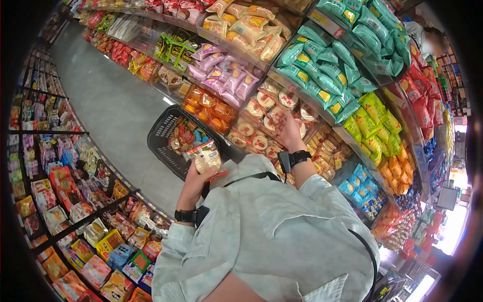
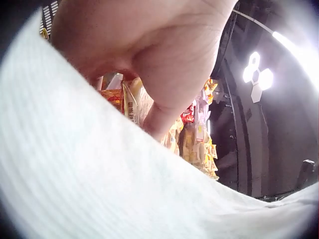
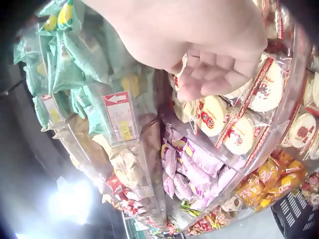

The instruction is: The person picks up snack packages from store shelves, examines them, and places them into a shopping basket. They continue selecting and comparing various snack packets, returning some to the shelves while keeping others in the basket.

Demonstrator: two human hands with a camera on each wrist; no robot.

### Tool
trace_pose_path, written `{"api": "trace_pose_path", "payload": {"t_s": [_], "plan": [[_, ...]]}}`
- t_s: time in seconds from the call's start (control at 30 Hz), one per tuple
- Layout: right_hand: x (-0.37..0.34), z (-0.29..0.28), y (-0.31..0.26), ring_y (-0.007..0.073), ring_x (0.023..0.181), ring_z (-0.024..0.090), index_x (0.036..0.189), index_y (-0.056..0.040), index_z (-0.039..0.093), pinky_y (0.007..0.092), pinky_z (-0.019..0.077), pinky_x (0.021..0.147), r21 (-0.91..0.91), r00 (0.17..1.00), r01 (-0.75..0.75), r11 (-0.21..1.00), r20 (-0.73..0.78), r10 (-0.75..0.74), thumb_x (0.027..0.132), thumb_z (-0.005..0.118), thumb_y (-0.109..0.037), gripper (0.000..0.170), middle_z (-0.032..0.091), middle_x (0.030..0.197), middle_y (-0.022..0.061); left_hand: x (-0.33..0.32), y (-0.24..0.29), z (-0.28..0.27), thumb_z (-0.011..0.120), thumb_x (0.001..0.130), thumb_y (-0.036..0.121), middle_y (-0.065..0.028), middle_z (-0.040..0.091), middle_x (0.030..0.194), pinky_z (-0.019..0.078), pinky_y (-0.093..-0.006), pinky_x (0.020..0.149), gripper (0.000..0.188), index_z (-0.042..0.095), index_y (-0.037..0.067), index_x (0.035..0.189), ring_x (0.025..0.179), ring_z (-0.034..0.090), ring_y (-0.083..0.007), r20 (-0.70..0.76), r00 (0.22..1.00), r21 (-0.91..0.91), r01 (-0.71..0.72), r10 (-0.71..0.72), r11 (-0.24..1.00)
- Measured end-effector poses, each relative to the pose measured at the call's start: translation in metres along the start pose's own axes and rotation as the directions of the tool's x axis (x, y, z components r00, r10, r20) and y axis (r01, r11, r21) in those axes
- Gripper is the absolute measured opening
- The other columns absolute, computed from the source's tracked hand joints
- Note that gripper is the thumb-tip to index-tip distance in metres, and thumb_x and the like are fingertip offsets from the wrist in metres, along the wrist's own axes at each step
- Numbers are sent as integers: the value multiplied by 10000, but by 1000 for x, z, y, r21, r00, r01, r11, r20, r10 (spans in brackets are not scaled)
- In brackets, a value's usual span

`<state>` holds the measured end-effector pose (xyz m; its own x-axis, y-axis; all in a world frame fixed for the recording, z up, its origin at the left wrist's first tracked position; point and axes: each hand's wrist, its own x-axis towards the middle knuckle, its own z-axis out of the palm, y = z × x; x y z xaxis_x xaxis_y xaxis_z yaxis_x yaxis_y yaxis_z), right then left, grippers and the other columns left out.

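My left hand grips a clear packet of pale round cakes with a red edge, just over the near side of a dark shopping basket. Several colourful wrapped snacks lie inside the basket. In the left wrist view the sleeve and palm hide most of the packet. My right hand reaches over a shelf bin of round white cakes in clear wrappers with red print. Its fingers are loosely bent, right at the packets; nothing shows held in them.
Purple packets and orange packets fill bins left of the round cakes. Green bags sit in bins above, lime bags to the right. Another stocked shelf lines the left, across a grey floor.
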<state>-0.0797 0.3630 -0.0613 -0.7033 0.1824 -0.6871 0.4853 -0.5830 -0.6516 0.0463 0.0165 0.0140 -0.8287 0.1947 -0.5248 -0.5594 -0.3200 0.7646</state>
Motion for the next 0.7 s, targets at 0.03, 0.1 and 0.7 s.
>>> {"api": "trace_pose_path", "payload": {"t_s": [0.03,0.1,0.7], "plan": [[-12,5,2,111,781,624,987,-92,619,280,521,757,-52,999,5,999,36,-3,1003,630,-333,242,657,861,-3,1,2,-2,709,938,72,-59,628,1309,498,-329,1015,522,487,31,1410,1171,619,-159,14,1000,3,22,-22,1000],[-39,18,5,113,850,640,1085,-84,638,283,523,802,-172,989,52,984,146,-27,989,638,-293,230,659,934,-12,4,3,-7,712,940,83,-53,632,1299,501,-324,1006,521,489,32,1408,1161,619,-150,56,998,33,23,-24,999],[-188,82,97,75,857,640,1178,-51,608,247,524,768,-484,926,210,850,377,-14,1001,676,-177,227,689,950,-7,11,15,-50,797,906,219,-69,556,1346,439,-330,1059,666,432,28,1430,1243,534,-152,470,870,351,-29,-150,936]]}}
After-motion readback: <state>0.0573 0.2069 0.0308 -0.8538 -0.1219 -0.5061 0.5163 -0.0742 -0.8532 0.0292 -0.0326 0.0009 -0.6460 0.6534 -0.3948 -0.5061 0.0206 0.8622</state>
